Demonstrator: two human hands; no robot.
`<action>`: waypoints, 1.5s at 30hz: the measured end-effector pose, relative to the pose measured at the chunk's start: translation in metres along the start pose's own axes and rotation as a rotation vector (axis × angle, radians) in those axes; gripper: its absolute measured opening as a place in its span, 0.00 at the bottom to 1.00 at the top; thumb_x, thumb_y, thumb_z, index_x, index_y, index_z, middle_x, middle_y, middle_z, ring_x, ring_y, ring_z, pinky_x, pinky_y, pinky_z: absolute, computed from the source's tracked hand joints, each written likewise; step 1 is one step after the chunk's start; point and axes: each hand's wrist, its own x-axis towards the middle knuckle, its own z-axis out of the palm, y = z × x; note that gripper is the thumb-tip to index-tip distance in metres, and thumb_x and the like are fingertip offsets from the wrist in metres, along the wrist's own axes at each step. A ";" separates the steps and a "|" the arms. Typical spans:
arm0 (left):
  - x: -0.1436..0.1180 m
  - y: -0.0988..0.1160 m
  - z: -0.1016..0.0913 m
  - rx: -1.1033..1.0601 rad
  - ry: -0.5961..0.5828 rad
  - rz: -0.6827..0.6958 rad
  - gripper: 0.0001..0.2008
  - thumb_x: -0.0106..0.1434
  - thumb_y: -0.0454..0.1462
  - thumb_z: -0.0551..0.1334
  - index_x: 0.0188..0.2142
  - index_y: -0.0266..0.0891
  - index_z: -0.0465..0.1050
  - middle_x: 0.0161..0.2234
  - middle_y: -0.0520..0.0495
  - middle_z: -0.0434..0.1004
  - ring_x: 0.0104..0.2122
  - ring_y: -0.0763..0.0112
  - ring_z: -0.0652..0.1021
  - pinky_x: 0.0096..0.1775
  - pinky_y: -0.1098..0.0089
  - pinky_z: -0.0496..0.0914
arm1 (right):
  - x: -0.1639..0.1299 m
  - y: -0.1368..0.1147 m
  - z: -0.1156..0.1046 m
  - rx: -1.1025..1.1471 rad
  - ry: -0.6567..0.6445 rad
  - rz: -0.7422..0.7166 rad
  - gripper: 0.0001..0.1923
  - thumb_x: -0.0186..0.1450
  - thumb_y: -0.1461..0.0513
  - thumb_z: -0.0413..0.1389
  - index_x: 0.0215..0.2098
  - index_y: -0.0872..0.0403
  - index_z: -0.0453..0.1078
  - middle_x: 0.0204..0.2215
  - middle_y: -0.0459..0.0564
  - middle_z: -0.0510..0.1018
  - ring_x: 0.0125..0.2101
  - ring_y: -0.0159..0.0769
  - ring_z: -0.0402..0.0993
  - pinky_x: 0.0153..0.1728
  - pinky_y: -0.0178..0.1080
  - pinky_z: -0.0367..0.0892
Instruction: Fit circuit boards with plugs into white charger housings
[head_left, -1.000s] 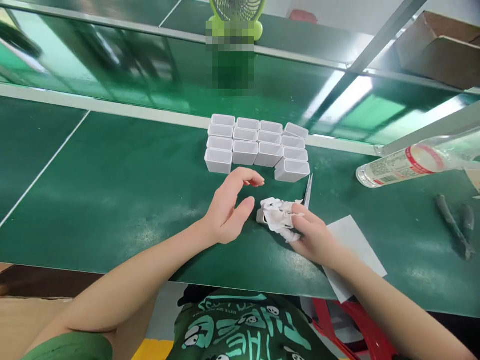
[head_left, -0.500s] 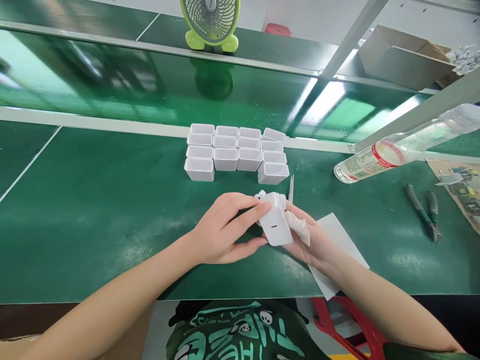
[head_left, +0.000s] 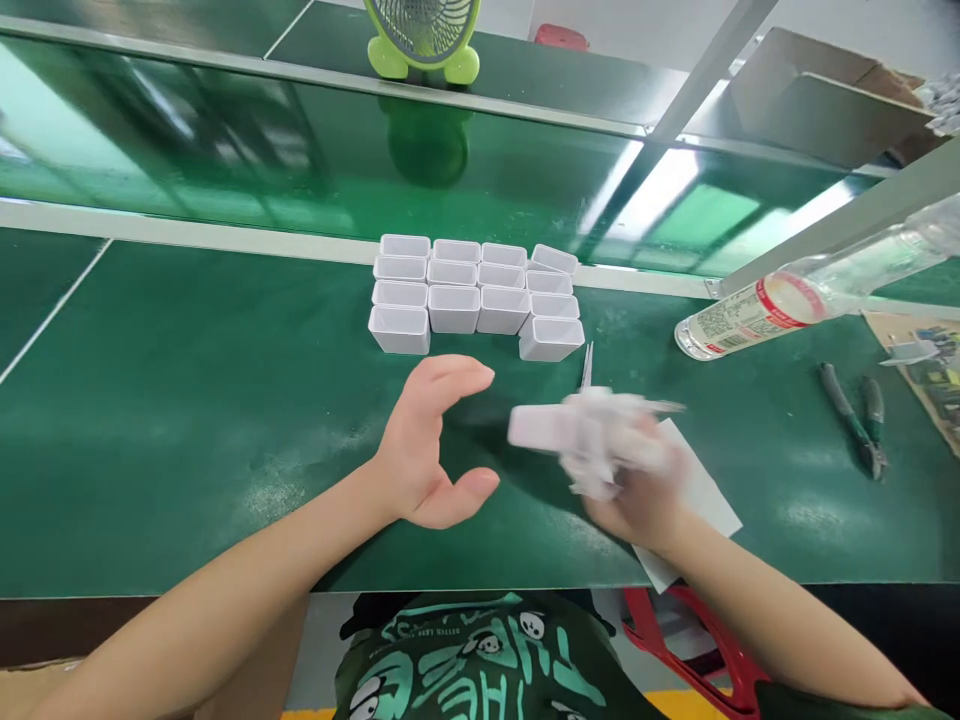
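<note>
My left hand (head_left: 429, 445) hovers over the green bench with thumb and fingers apart, and nothing is between them. To its right, my right hand (head_left: 637, 500) is closed around a white plastic charger casing (head_left: 536, 427) and a crumpled white cloth (head_left: 604, 455). Motion smears both, so exactly how the casing sits in the cloth cannot be made out. Behind the hands stand several open-topped white casings (head_left: 454, 311) in tight rows; one at the back right is tilted. Pointed metal tweezers (head_left: 587, 367) lie just beyond my right hand.
A white paper sheet (head_left: 701, 490) lies partly under my right forearm. Farther right are green-handled cutters (head_left: 855, 420) and a leaning clear bottle (head_left: 750, 318) with a red and white label. A green fan (head_left: 424, 35) stands on the raised shelf behind.
My left hand has let go of the casing and opened. My right hand has moved slightly right with the casing and cloth, turning the casing sideways. The view has shifted slightly.
</note>
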 end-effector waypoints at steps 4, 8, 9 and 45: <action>0.000 -0.001 -0.003 0.019 -0.008 -0.036 0.28 0.62 0.47 0.59 0.59 0.39 0.62 0.46 0.41 0.69 0.46 0.60 0.73 0.46 0.59 0.71 | 0.001 0.006 0.014 -0.124 -0.076 -0.196 0.13 0.59 0.73 0.49 0.37 0.51 0.58 0.36 0.54 0.67 0.35 0.43 0.66 0.34 0.46 0.71; 0.004 0.007 -0.003 0.122 -0.387 -0.230 0.41 0.55 0.54 0.66 0.62 0.41 0.55 0.53 0.38 0.68 0.51 0.54 0.72 0.50 0.55 0.71 | 0.004 0.005 0.012 -0.177 -0.076 -0.211 0.12 0.62 0.71 0.49 0.41 0.52 0.58 0.38 0.56 0.68 0.36 0.44 0.66 0.33 0.46 0.71; 0.005 0.009 -0.002 0.148 -0.482 -0.279 0.43 0.54 0.55 0.68 0.62 0.41 0.54 0.53 0.38 0.69 0.51 0.54 0.72 0.50 0.55 0.71 | 0.005 0.005 0.009 -0.135 -0.074 -0.200 0.12 0.64 0.69 0.51 0.45 0.53 0.58 0.40 0.58 0.68 0.39 0.45 0.68 0.35 0.47 0.72; 0.005 0.016 0.003 0.090 -0.417 -0.644 0.24 0.50 0.43 0.74 0.42 0.42 0.65 0.35 0.52 0.71 0.24 0.79 0.69 0.25 0.76 0.68 | 0.018 0.024 -0.055 0.116 0.295 0.133 0.09 0.66 0.67 0.54 0.42 0.48 0.67 0.40 0.51 0.76 0.38 0.42 0.77 0.38 0.47 0.75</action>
